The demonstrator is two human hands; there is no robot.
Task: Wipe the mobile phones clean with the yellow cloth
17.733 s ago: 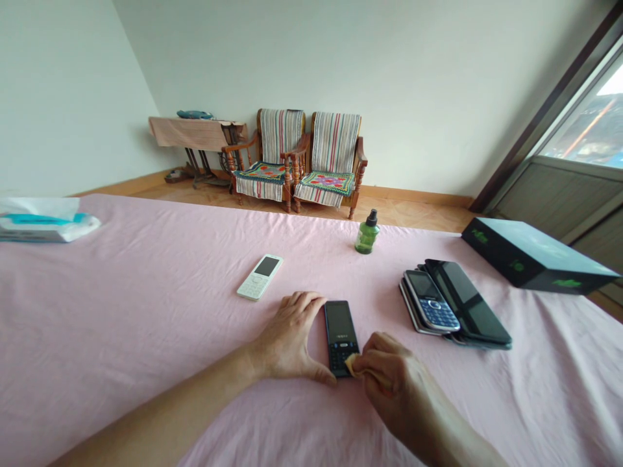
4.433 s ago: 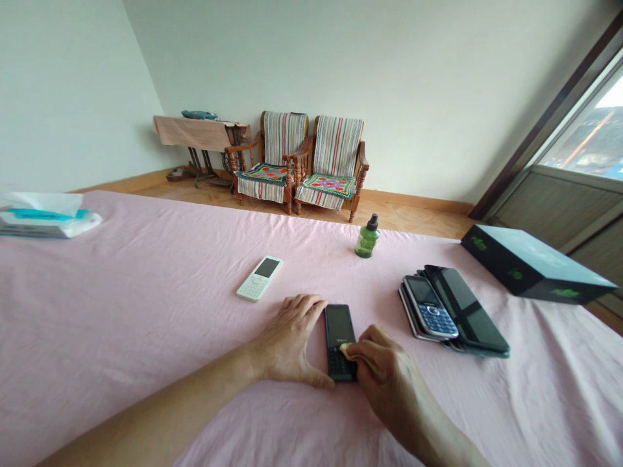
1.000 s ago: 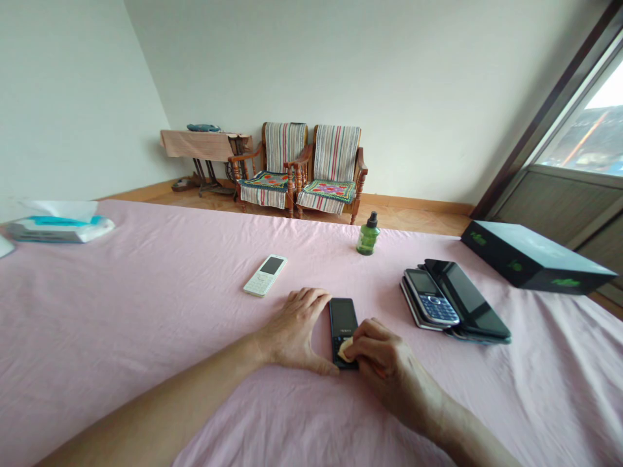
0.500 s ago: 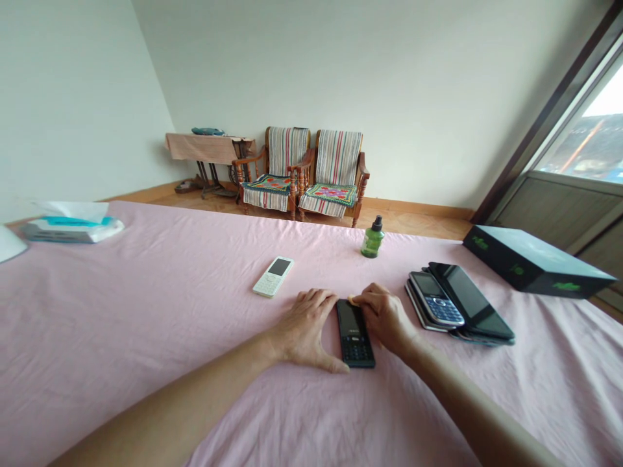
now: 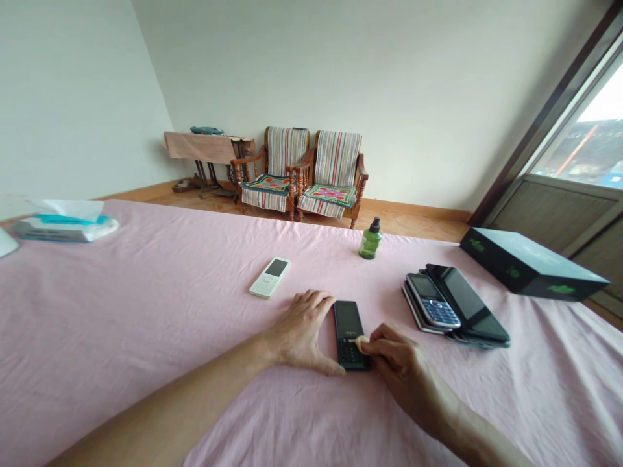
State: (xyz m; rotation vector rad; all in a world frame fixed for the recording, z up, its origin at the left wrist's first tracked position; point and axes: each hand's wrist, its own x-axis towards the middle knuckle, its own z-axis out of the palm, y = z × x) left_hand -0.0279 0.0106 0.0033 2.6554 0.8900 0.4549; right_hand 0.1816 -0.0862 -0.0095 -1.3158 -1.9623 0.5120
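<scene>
A black keypad mobile phone (image 5: 348,319) lies face up on the pink cloth. My left hand (image 5: 299,334) holds it along its left side, forefinger at the top corner and thumb at the bottom corner. Pinched in my right hand (image 5: 396,357) is a small pale-yellow wad (image 5: 361,344), perhaps cloth or sponge, pressed on the phone's keypad near its right edge. Most of the wad is hidden by my fingers. A white keypad phone (image 5: 270,279) lies beyond my left hand.
To the right, a blue-grey keypad phone (image 5: 435,305) tops a stack beside a large black smartphone (image 5: 470,301). A green spray bottle (image 5: 370,240) stands behind. A black box (image 5: 530,263) is far right; a tissue pack (image 5: 68,228) lies far left. Two chairs stand beyond the pink-covered surface (image 5: 170,279).
My right hand has moved toward me with the wad, from the top of the phone's screen down to its keypad. The left hand keeps its place at the phone.
</scene>
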